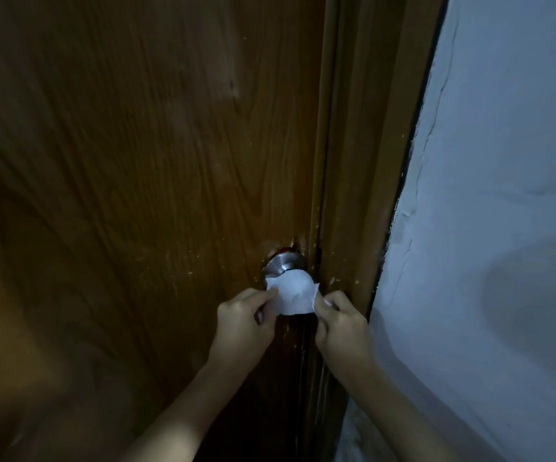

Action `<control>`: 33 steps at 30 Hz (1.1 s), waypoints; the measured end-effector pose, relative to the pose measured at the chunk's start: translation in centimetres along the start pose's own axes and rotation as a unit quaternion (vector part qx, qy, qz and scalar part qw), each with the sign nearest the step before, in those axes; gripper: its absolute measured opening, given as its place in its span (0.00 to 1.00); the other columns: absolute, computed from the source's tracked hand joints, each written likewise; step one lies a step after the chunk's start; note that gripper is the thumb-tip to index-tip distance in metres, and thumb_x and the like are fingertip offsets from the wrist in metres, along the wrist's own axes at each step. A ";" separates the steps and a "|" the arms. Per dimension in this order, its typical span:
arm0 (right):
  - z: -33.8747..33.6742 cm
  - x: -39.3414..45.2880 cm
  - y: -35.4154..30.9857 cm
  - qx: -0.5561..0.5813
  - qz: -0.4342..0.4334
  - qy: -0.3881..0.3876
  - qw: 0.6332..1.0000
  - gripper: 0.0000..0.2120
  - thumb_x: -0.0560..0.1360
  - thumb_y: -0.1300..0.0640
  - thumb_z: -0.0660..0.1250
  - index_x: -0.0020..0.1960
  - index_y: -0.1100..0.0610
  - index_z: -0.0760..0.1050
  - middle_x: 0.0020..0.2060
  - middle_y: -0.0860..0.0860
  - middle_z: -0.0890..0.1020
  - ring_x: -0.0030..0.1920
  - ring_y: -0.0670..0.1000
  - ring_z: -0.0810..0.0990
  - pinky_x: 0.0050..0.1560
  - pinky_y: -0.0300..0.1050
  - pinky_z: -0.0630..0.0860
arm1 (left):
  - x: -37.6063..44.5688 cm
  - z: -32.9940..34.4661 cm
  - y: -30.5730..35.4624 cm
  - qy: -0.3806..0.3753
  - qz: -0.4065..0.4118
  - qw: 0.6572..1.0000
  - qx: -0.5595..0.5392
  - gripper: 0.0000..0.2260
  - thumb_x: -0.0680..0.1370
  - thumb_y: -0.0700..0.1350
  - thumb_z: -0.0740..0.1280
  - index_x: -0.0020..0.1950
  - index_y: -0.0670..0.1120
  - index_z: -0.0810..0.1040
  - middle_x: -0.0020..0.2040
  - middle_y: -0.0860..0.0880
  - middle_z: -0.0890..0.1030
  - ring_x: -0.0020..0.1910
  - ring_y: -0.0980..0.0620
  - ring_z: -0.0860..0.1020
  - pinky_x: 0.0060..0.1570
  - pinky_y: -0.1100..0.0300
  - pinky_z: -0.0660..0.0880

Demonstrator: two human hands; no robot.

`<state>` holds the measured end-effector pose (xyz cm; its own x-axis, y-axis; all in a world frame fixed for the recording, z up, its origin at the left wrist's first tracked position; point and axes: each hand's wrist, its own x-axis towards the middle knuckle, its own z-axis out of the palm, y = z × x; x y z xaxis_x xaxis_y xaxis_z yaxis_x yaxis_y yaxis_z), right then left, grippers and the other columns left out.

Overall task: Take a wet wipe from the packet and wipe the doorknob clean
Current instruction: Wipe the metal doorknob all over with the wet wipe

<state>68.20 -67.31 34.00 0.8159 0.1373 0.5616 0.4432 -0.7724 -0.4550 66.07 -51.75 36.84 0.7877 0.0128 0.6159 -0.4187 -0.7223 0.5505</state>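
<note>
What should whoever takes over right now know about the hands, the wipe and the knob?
Left hand: pinching the left edge of the wet wipe.
Right hand: pinching its right edge.
Wipe: stretched between both hands, draped over the front of the metal doorknob on the wooden door.
Packet: not in view.
Done: wipe taken out and brought onto the knob.
Left: rub all round the knob, including the bare neck behind the wipe.

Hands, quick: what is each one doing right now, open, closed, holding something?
Left hand: closed, pinching the left edge of the wipe draped over the doorknob.
Right hand: closed, pinching the wipe's right edge.
</note>
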 end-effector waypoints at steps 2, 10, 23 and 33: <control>-0.5 -0.1 -0.3 0.008 -0.015 0.014 1.000 0.16 0.73 0.66 0.59 0.59 0.62 0.76 0.41 0.59 0.79 0.31 0.56 0.79 0.26 0.47 0.79 | -0.4 0.3 -0.5 -0.021 -0.003 1.000 0.010 0.11 0.72 0.35 0.68 0.53 0.42 0.81 0.40 0.48 0.82 0.33 0.62 0.75 0.38 0.69 0.74; -0.9 -1.6 0.6 0.040 -0.068 -0.023 0.997 0.12 0.75 0.55 0.61 0.50 0.60 0.80 0.38 0.53 0.79 0.31 0.46 0.77 0.29 0.36 0.75 | 0.1 0.3 -1.5 -0.122 -0.095 0.987 0.044 0.12 0.76 0.37 0.61 0.57 0.45 0.79 0.54 0.47 0.81 0.49 0.56 0.77 0.48 0.68 0.72; -2.6 3.0 -1.2 0.011 -0.006 -0.015 1.000 0.08 0.77 0.64 0.60 0.47 0.64 0.78 0.39 0.58 0.82 0.37 0.54 0.80 0.37 0.40 0.75 | 3.8 -3.7 0.8 0.029 0.045 0.997 0.054 0.10 0.73 0.34 0.66 0.54 0.40 0.79 0.49 0.44 0.83 0.46 0.56 0.78 0.45 0.75 0.70; -3.5 3.5 -2.8 -0.002 0.013 0.000 1.000 0.09 0.77 0.61 0.59 0.48 0.63 0.78 0.36 0.58 0.82 0.34 0.55 0.80 0.31 0.44 0.74 | 4.0 -3.7 1.3 0.014 0.069 0.997 0.042 0.10 0.73 0.34 0.66 0.54 0.41 0.80 0.50 0.45 0.83 0.47 0.57 0.78 0.48 0.69 0.75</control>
<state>68.48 -66.86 39.67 0.8272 0.1172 0.5495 0.4207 -0.7776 -0.4673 67.02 -50.01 42.12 0.7118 -0.0729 0.6986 -0.4828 -0.7731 0.4113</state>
